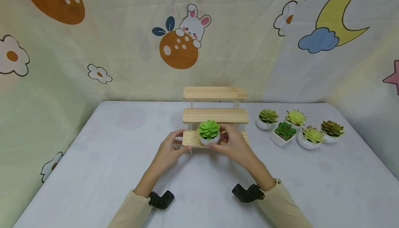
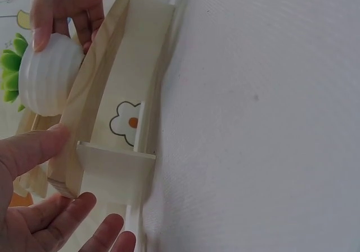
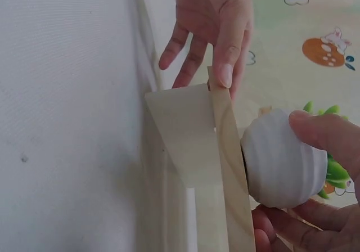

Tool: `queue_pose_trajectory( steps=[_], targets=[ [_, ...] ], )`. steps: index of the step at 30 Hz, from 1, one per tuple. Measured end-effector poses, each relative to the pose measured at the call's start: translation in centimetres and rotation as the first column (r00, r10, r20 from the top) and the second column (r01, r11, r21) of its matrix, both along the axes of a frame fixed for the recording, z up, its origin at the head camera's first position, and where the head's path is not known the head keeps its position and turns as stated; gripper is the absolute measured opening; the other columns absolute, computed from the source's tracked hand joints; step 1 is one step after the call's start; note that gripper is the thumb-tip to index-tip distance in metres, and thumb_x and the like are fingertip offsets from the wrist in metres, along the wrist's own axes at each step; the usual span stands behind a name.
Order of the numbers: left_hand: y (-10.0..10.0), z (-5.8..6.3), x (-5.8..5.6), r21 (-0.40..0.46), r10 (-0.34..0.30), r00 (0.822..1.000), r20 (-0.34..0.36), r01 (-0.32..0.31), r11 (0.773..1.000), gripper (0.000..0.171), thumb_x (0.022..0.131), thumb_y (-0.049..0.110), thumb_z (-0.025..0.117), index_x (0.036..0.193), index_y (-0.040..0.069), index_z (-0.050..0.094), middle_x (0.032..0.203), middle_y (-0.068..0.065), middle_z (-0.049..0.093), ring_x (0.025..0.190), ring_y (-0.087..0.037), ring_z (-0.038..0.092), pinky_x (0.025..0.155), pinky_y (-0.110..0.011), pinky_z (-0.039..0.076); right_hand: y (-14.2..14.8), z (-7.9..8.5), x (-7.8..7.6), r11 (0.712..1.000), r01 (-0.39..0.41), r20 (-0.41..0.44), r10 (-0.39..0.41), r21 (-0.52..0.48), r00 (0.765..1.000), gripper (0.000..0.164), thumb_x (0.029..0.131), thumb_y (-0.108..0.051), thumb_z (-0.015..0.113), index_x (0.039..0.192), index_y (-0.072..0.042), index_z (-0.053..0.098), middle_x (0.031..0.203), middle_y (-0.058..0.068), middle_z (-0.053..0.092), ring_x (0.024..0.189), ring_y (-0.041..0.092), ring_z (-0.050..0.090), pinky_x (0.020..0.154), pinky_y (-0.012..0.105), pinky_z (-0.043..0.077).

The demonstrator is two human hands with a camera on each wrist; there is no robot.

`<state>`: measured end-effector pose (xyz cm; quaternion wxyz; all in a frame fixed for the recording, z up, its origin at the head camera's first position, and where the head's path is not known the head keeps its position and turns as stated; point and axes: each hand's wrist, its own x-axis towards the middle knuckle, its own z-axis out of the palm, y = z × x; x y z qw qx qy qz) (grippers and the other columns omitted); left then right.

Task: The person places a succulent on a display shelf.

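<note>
A bright green succulent in a round white ribbed pot sits at the lowest step of a three-tier wooden plant stand. My right hand grips the pot, thumb at its front and fingers around the far side. In the right wrist view the base of the pot is right at the board. At the left end of that lowest board, my left hand pinches the wood between thumb and fingers. The left wrist view shows its thumb on the board's edge, with the white side support close by.
Several other potted succulents stand in a group at the right of the table, one of them a dark green plant in a square white pot. A white cloth covers the table. Behind it hangs a printed fabric backdrop.
</note>
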<state>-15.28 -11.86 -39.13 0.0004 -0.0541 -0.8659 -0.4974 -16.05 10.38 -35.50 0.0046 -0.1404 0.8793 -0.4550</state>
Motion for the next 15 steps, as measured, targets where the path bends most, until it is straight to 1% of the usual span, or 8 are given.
queue_pose_trajectory(
  steps=[4, 11, 15],
  targets=[
    [0.02, 0.07, -0.08, 0.004, 0.002, 1.000, 0.000, -0.002, 1.000, 0.062, 0.079, 0.022, 0.074, 0.134, 0.013, 0.046, 0.121, -0.008, 0.056, 0.104, -0.023, 0.058, 0.082, -0.038, 0.049, -0.05, -0.13, 0.01, 1.000, -0.005, -0.016, 0.005, 0.018, 1.000, 0.063, 0.075, -0.024, 0.078, 0.125, 0.001, 0.050, 0.102, 0.013, 0.060, 0.084, 0.019, 0.058, 0.074, 0.031, 0.049],
    [0.02, 0.05, -0.07, 0.010, -0.003, 1.000, 0.006, 0.003, 1.000, 0.061, 0.080, 0.022, 0.073, 0.135, 0.013, 0.046, 0.121, -0.008, 0.055, 0.104, -0.022, 0.057, 0.083, -0.038, 0.049, -0.04, -0.44, 0.05, 1.000, -0.020, -0.061, 0.020, 0.010, 0.998, 0.061, 0.076, -0.024, 0.077, 0.127, -0.001, 0.052, 0.103, 0.013, 0.062, 0.085, 0.019, 0.061, 0.075, 0.034, 0.051],
    [-0.04, -0.11, -0.07, 0.007, -0.002, 1.000, 0.011, 0.002, 1.000, 0.061, 0.081, 0.023, 0.073, 0.135, 0.013, 0.046, 0.121, -0.007, 0.055, 0.105, -0.022, 0.057, 0.083, -0.038, 0.049, -0.12, -0.39, 0.15, 1.000, -0.022, -0.059, 0.023, 0.020, 0.998, 0.061, 0.076, -0.025, 0.076, 0.128, -0.004, 0.053, 0.098, 0.009, 0.063, 0.083, 0.016, 0.059, 0.072, 0.030, 0.050]
  ],
)
